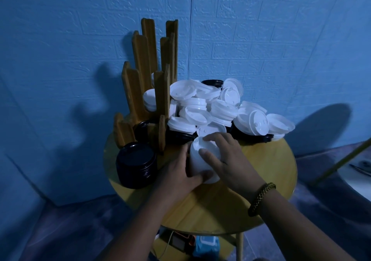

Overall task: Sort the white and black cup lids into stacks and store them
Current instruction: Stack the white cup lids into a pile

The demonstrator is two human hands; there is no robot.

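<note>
A: Where's the white stack (200, 160)?

B: Lying on its side at the table's (230, 210) middle, long axis running toward the loose lid pile (220, 108). The left hand (178, 172) wraps it from the left, the right hand (226, 158) curls over the top.

A: Room to move?

B: Bare tabletop toward the near edge. A black stack (136, 164) stands upright at left.

A: The wooden rack (144, 92)?

B: White lids in one slot, black lids lower.

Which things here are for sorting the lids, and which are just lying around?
For the job:
- white lid stack held by the left hand and right hand
- pile of loose white lids
- black lid stack
- wooden lid rack

Just lying about:
- braided bracelet
- blue box under the table
</note>
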